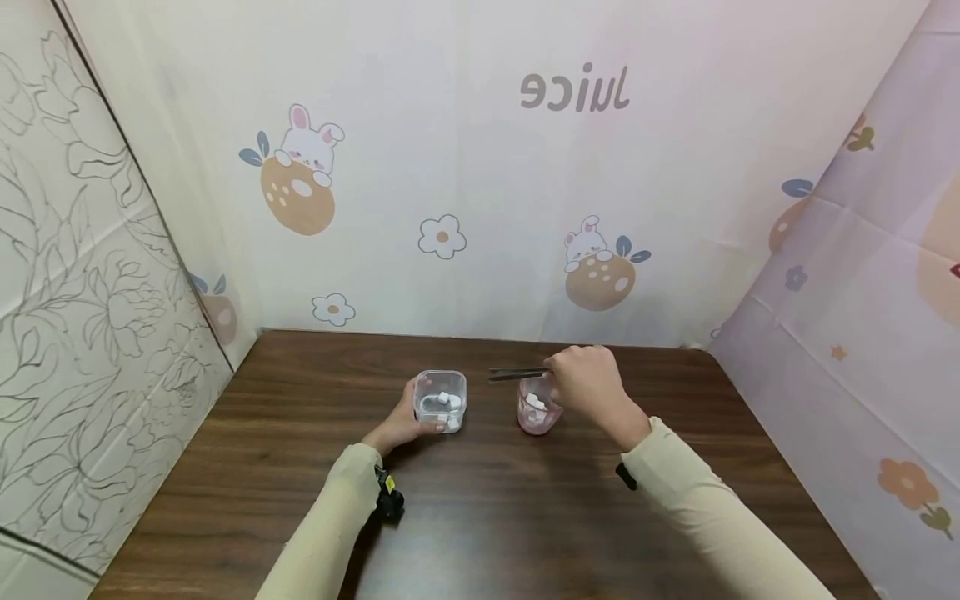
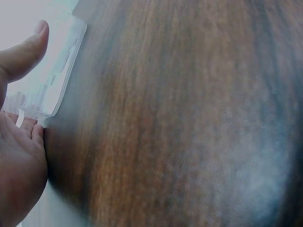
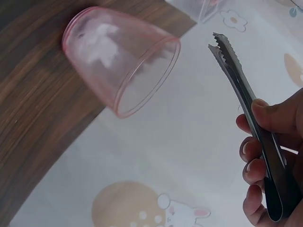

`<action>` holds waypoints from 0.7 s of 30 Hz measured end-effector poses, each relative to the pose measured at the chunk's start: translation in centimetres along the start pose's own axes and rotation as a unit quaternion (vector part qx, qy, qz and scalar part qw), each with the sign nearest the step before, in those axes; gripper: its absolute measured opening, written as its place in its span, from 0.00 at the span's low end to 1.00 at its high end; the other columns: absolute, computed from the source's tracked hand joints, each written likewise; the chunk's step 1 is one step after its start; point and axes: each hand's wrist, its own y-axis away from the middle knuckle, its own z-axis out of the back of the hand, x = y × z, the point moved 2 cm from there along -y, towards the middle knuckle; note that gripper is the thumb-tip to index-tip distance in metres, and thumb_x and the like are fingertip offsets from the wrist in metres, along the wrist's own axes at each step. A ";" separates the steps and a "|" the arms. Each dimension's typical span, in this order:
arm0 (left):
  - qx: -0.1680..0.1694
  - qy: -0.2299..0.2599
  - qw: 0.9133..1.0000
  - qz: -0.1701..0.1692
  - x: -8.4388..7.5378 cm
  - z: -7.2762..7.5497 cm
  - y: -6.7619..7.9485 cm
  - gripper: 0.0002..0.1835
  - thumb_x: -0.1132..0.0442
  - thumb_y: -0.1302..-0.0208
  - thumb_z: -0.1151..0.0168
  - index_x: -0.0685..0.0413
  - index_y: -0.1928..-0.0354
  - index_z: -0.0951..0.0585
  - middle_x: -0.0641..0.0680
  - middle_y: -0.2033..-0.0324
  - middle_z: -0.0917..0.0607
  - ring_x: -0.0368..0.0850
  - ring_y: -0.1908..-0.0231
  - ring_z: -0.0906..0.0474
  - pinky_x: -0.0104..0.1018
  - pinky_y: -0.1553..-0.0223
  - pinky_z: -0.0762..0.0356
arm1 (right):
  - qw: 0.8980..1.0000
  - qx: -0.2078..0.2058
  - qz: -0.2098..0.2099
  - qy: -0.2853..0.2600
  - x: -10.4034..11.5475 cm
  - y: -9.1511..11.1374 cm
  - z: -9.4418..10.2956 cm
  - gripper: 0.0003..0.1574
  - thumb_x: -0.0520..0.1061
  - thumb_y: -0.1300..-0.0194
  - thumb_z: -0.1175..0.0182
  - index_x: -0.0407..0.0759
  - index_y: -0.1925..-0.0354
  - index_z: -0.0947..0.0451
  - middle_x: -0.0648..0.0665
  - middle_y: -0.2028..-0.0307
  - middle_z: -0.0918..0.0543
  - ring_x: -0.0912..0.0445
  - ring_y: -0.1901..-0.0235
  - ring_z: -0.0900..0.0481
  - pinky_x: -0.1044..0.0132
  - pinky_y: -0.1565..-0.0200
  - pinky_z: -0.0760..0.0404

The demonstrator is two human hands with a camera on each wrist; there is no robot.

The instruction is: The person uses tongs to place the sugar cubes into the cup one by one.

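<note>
My left hand point(image 1: 403, 423) holds a clear square plastic container point(image 1: 440, 381), its thumb along the near side and fingers round the left. Several white cubes point(image 1: 450, 400) lie inside, toward the right. In the left wrist view the thumb point(image 2: 28, 52) and fingers lie around the container point(image 2: 64, 80). My right hand point(image 1: 588, 385) grips metal tongs point(image 3: 246, 99) with serrated tips, pointing left above a pink see-through cup point(image 3: 118, 56). Nothing shows between the tong tips, which stand close together. White cubes point(image 1: 535, 402) sit in the cup, which stands upright right of the container.
Both things stand on a dark brown wooden table point(image 1: 480, 508). Behind it hangs a white cloth point(image 1: 480, 167) printed with rabbits and flowers. A patterned panel point(image 1: 90, 275) borders the left, another cloth point(image 1: 862, 333) the right.
</note>
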 end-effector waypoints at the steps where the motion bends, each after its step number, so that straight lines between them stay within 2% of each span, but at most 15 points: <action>1: 0.000 -0.001 1.000 -0.002 0.0 0.0 0.0 0.55 0.70 0.54 0.25 0.56 0.29 0.52 0.65 0.32 0.41 0.63 0.34 0.45 0.56 0.36 0.51 | 1.000 0.005 0.000 -0.001 0.3 -0.2 -0.1 0.11 0.41 0.51 0.31 0.49 0.84 0.21 0.51 0.89 0.27 0.57 0.90 0.42 0.60 0.88 0.37; 3: 0.000 0.003 1.000 -0.006 -0.3 0.0 0.2 0.55 0.71 0.54 0.25 0.57 0.29 0.52 0.66 0.32 0.41 0.64 0.34 0.46 0.57 0.36 0.51 | 1.000 0.013 0.001 -0.003 0.7 -0.6 -0.4 0.10 0.41 0.50 0.31 0.49 0.83 0.20 0.51 0.89 0.28 0.57 0.89 0.43 0.61 0.88 0.38; 5: 0.007 0.010 1.000 -0.010 -1.3 0.1 0.6 0.55 0.73 0.54 0.26 0.61 0.29 0.53 0.69 0.33 0.42 0.66 0.35 0.46 0.58 0.36 0.52 | 1.000 0.020 0.003 -0.005 1.1 -1.0 -0.6 0.09 0.42 0.49 0.32 0.48 0.82 0.19 0.51 0.88 0.26 0.58 0.89 0.43 0.62 0.88 0.38; 7: 0.006 0.013 1.000 -0.010 -1.3 0.1 0.6 0.55 0.73 0.55 0.26 0.61 0.29 0.52 0.69 0.33 0.42 0.66 0.35 0.46 0.58 0.36 0.52 | 1.000 0.024 0.004 -0.006 1.5 -1.3 -1.0 0.09 0.42 0.48 0.32 0.48 0.82 0.19 0.50 0.88 0.26 0.58 0.89 0.42 0.62 0.88 0.37; 10: 0.006 0.014 1.000 -0.007 -1.1 0.1 0.4 0.55 0.73 0.55 0.26 0.60 0.29 0.52 0.68 0.33 0.42 0.65 0.35 0.45 0.57 0.35 0.51 | 1.000 0.021 0.009 -0.012 1.9 -1.8 -1.5 0.08 0.42 0.48 0.33 0.48 0.82 0.19 0.51 0.89 0.27 0.58 0.89 0.44 0.63 0.88 0.38; 12: -0.002 0.011 1.000 -0.006 -0.2 0.1 -0.1 0.56 0.71 0.56 0.25 0.57 0.29 0.51 0.65 0.33 0.41 0.63 0.35 0.44 0.55 0.35 0.51 | 1.000 0.017 0.012 -0.019 2.3 -2.0 -1.8 0.08 0.42 0.48 0.33 0.48 0.82 0.18 0.53 0.91 0.31 0.59 0.89 0.46 0.64 0.88 0.41; 15: -0.004 0.007 1.000 -0.007 -0.1 0.1 -0.2 0.56 0.72 0.57 0.25 0.56 0.30 0.51 0.65 0.33 0.40 0.62 0.35 0.43 0.55 0.35 0.50 | 0.999 0.016 0.014 -0.028 2.8 -2.3 -2.1 0.10 0.41 0.48 0.33 0.48 0.83 0.19 0.54 0.92 0.35 0.60 0.88 0.49 0.66 0.87 0.46; 21: 0.002 0.008 1.000 -0.004 -0.3 0.1 0.0 0.56 0.73 0.55 0.26 0.59 0.29 0.53 0.68 0.32 0.43 0.65 0.34 0.46 0.57 0.35 0.53 | 0.999 0.025 0.015 -0.020 4.2 -3.0 -2.9 0.17 0.43 0.50 0.30 0.50 0.88 0.26 0.54 0.92 0.34 0.60 0.87 0.47 0.65 0.88 0.40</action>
